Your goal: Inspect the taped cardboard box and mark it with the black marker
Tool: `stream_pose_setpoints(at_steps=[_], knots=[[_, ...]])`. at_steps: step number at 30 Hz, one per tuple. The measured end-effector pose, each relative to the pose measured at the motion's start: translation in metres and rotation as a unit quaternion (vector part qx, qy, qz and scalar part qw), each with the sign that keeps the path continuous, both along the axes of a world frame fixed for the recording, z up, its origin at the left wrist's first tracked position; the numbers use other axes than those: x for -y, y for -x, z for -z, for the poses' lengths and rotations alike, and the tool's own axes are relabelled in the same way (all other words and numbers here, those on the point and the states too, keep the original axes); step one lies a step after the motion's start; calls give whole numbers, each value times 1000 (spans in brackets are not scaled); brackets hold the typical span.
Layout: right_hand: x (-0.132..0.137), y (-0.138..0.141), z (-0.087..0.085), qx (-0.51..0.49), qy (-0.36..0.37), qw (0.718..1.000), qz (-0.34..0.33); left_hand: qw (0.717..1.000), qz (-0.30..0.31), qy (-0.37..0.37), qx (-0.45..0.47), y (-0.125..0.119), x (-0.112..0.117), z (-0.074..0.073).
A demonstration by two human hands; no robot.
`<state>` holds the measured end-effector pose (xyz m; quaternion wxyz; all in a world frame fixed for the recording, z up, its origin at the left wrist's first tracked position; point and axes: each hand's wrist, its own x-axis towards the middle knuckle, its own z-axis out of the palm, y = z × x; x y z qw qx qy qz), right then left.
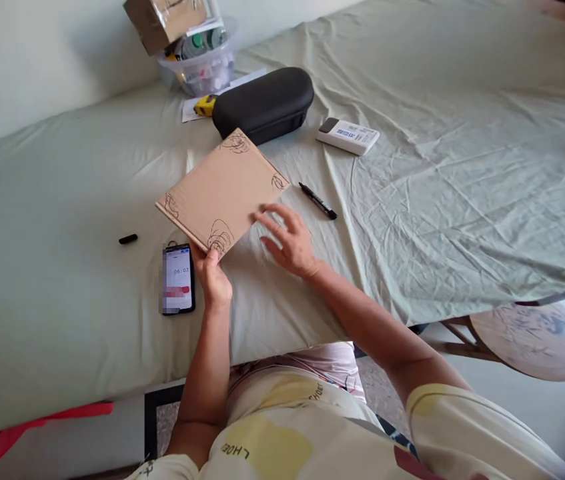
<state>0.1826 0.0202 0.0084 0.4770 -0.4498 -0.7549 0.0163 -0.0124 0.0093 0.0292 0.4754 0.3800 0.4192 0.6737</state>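
Note:
A flat brown cardboard piece [222,187], perhaps a thin box, is tilted over the cloth with black scribbles at its corners. My left hand [214,280] grips its near corner, thumb on top and the other fingers hidden beneath. Beside its right edge is my right hand [289,241], fingers spread, holding nothing; whether a fingertip touches the edge I cannot tell. To the right lies a black marker pen [317,201] without its cap. The black pen cap [128,239] rests far to the left. A phone [178,279] showing a timer lies just left of my left wrist.
Behind the cardboard sit a black hard case [265,103], a yellow tape measure [205,105] and a white device [347,136]. A clear tub [202,70] carries bottles and a cardboard box [167,23]. Wrinkled green cloth [437,200] covers the table; a round stool [532,340] stands at right.

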Motion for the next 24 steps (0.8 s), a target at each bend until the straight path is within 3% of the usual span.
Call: stream_pose_setpoints(at_steps=[4, 9, 17, 24], knots=[[-15, -38, -1, -119, 26, 981, 148, 1000, -15, 19, -10, 5, 1, -1], [-5, -36, -5, -258, 69, 959, 91, 997, -28, 68, -4, 6, -3, 2], [8, -19, -15, -276, 70, 954, 95, 993, -98, 51, -41, 9, -6, 8], [-8, -31, 3, -283, 167, 933, 144, 987, -21, 15, -158, 6, 0, 14]])
